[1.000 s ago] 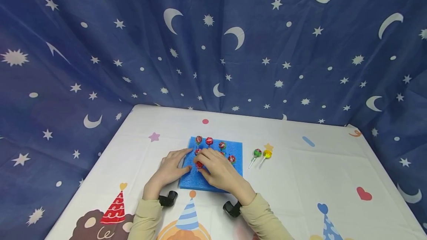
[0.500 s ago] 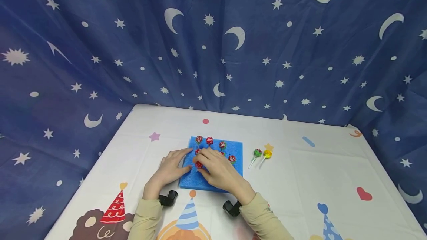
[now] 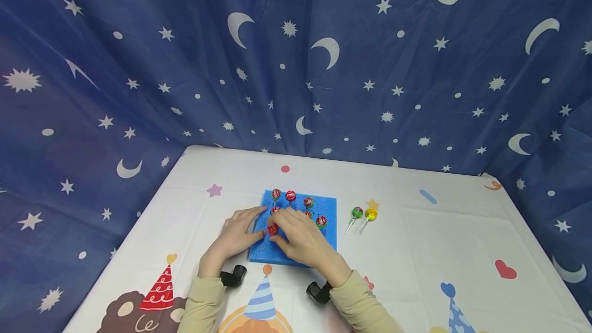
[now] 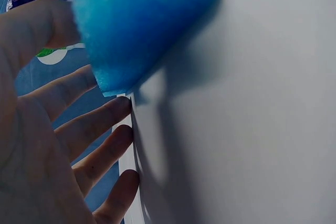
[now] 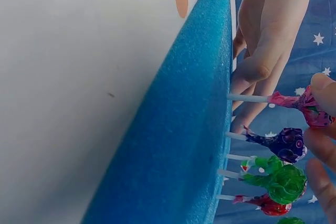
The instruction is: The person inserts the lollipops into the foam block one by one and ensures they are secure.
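Observation:
A blue foam block [image 3: 265, 255] lies on the table with several wrapped lollipops standing in it. My right hand [image 3: 302, 235] reaches over the block, thumb and fingers around the head of a pink-red lollipop [image 5: 313, 109]. That lollipop's white stick enters the foam, as the right wrist view shows. Beside it stand a purple lollipop [image 5: 286, 144] and a green lollipop [image 5: 286, 183]. At the block's left edge my left hand [image 3: 237, 233] rests with fingers spread, its thumb over the top face. Part of the lollipop group is hidden behind my right hand in the head view.
To the right of the block, a green-and-red lollipop [image 3: 356, 213] and a yellow lollipop [image 3: 371, 214] lie on the printed white tablecloth [image 3: 416, 251]. Behind the table hangs a blue curtain [image 3: 351, 91] with moons and stars.
My right hand and the pink-red lollipop at its fingertips have shifted slightly left. The left hand stays in place at the block's edge.

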`<state>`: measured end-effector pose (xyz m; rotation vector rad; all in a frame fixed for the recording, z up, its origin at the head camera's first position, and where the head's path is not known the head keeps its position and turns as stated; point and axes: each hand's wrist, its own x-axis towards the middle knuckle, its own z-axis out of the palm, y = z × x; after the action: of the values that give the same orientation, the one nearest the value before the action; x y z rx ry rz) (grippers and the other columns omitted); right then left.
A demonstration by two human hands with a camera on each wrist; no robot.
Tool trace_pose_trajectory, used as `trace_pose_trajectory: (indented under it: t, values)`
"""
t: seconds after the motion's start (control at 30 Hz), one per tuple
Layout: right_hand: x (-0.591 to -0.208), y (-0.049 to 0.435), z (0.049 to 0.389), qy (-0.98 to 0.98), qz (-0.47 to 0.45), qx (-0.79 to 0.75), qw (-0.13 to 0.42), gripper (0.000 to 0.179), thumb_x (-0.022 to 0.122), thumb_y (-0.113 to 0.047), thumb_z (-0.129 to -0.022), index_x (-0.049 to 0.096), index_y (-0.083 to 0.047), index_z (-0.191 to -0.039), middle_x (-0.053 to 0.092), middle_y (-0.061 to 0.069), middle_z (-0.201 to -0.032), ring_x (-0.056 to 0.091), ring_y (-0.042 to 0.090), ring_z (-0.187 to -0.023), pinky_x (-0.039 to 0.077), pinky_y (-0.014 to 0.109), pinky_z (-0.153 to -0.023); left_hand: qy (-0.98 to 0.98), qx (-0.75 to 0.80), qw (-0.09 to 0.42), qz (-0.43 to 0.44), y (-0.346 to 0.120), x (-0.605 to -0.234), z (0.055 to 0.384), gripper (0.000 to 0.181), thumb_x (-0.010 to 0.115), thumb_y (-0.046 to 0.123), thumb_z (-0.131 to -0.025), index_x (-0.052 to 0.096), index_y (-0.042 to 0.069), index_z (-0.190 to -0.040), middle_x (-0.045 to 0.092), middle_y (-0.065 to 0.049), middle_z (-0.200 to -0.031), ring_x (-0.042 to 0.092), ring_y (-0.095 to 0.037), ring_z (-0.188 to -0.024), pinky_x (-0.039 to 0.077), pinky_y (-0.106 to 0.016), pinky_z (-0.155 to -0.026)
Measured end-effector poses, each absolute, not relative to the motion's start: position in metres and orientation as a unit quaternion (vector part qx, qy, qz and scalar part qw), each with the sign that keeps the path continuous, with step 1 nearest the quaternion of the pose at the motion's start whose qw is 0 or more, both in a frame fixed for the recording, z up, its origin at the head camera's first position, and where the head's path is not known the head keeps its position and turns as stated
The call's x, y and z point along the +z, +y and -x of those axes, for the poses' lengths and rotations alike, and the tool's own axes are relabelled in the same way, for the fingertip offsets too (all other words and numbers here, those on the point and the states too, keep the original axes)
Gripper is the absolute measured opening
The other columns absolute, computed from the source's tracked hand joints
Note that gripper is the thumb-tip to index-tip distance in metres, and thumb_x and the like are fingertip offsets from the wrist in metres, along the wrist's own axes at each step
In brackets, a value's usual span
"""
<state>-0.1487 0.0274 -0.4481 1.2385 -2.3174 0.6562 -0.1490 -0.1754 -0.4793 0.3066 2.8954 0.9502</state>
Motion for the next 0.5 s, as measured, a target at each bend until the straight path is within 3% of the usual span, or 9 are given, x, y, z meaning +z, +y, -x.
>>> trace_pose_trajectory:
  t: [0.17,0.5]
  values:
    - [-0.4522,0.0255,0.1476,-0.838,-0.443,0.232,0.220,0.027,0.079,-0.016,-0.079,0.058,-0.017,-0.096,0.059,-0.007,-0.091,0.053,0.008,-0.083,0.046,0.022,-0.071,0.945,0.308,0.046,-0.099,-0.1752,-0.4783,0.1490,0.058,0.062,0.024,-0.088,0.046,0.016,-0.143,0.047,-0.010,-0.148,0.037,-0.035,-0.136,0.030,-0.060,-0.103]
    - [-0.4560,0.0234,0.1462,-0.842,-0.436,0.231,0.220,0.028,0.079,-0.015,-0.078,0.060,-0.018,-0.099,0.062,-0.007,-0.097,0.057,0.010,-0.091,0.050,0.024,-0.079,0.945,0.307,0.046,-0.102,-0.1753,-0.4771,0.1494,0.058,0.063,0.024,-0.088,0.046,0.015,-0.142,0.047,-0.010,-0.147,0.037,-0.036,-0.135,0.030,-0.061,-0.103]
